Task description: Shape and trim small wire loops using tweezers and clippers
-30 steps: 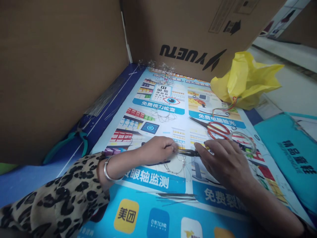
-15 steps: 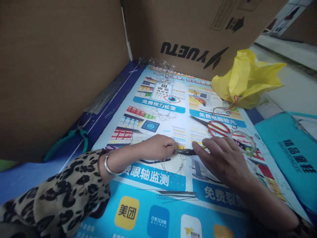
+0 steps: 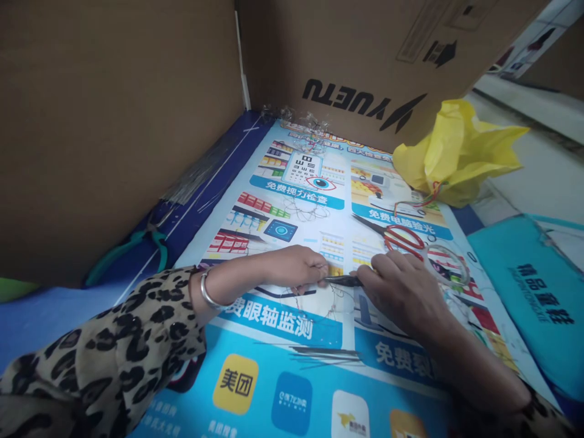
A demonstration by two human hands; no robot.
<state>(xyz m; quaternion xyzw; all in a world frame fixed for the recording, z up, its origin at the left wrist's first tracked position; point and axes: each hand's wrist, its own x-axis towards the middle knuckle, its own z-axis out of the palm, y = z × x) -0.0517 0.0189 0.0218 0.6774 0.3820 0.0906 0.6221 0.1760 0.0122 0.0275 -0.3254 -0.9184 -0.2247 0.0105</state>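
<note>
My left hand [image 3: 303,267], below a silver bangle and leopard-print sleeve, is closed in a pinch on a thin wire piece [image 3: 331,304]. Its fine loops hang below the fingers, faint against the poster. In my right hand [image 3: 406,289] are pliers [image 3: 343,280], the fingers wrapped round the handles, which are mostly hidden. The dark, narrow jaws point left and meet the fingertips of my left hand; whether they grip the wire I cannot tell. Nearer to me lies a small bundle of dark straight wires [image 3: 325,354].
Red-handled scissors [image 3: 404,237] and a clear ring-shaped roll [image 3: 456,267] lie right. Beyond sits a yellow bag [image 3: 456,152], beside a teal pouch [image 3: 524,292]. Teal-handled pliers [image 3: 132,246] and loose wires [image 3: 191,176] are left. Cardboard [image 3: 347,55] walls the back; looped wire pieces [image 3: 308,207] lie mid-poster.
My right hand's fingers have closed further round the pliers' handles, from a looser spread. My left hand keeps its pinch beside the jaws. The whole view has shifted slightly.
</note>
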